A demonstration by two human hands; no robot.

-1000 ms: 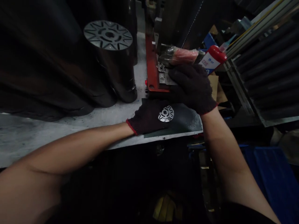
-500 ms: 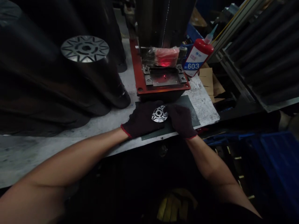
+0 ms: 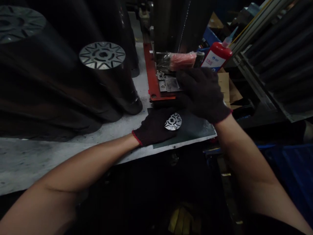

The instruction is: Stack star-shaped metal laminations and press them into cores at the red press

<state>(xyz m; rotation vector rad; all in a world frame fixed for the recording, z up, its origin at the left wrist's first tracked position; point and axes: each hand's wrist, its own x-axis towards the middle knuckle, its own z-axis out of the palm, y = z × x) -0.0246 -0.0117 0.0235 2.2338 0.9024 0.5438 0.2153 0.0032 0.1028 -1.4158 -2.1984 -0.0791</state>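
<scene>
Dark gloves with red cuffs cover both hands. My left hand (image 3: 157,127) is wrapped round a silver slotted metal disc (image 3: 173,121), low over a dark green mat (image 3: 193,125). Its fingers partly cover the disc. Raised and spread, my right hand (image 3: 201,91) is in front of a press with a red-orange base (image 3: 149,70), hiding the right part of its metal plate (image 3: 171,84). Nothing shows in that hand. Above the plate is a pink block wrapped in clear film (image 3: 183,61).
Tall dark cylinders stand at the left, one topped by a slotted disc (image 3: 102,54). A red bottle (image 3: 220,54) stands right of the press, near cardboard (image 3: 223,86). Blue crates (image 3: 288,163) are at the lower right.
My right hand has left the disc and moved up and right to the press, its fingers now spread. The disc remains in my left hand. The view has shifted slightly.
</scene>
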